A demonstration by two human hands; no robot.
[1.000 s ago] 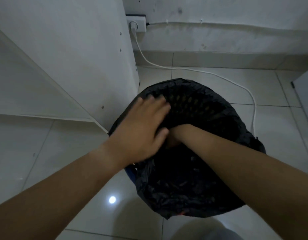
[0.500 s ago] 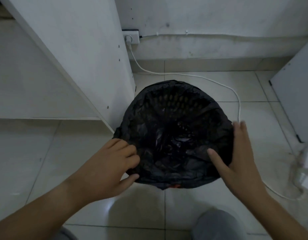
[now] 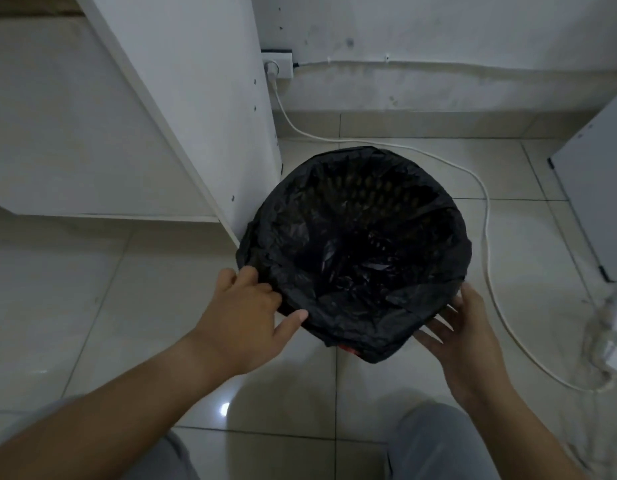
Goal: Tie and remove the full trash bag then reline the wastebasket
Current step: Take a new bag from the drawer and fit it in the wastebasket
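A round wastebasket stands on the tiled floor, lined with a black plastic bag (image 3: 355, 258) whose edge is folded down over the rim. The basket's lattice wall shows faintly through the bag at the far side; a bit of red shows under the bag's near edge. My left hand (image 3: 244, 317) touches the bag at the rim's near-left side, fingers fairly straight, thumb out. My right hand (image 3: 463, 330) is at the near-right side, fingers spread and relaxed, beside or just touching the bag. Neither hand grips anything.
A white cabinet panel (image 3: 196, 109) stands right against the basket's left. A white cable (image 3: 487, 237) runs from the wall socket (image 3: 277, 65) across the floor behind and right of the basket. A grey panel (image 3: 598, 202) leans at right; a clear plastic thing (image 3: 612, 334) lies at the right edge.
Both hands came out of the basket, where they pressed the bag down a second ago, and moved to the outside of the rim. The view has pulled back slightly.
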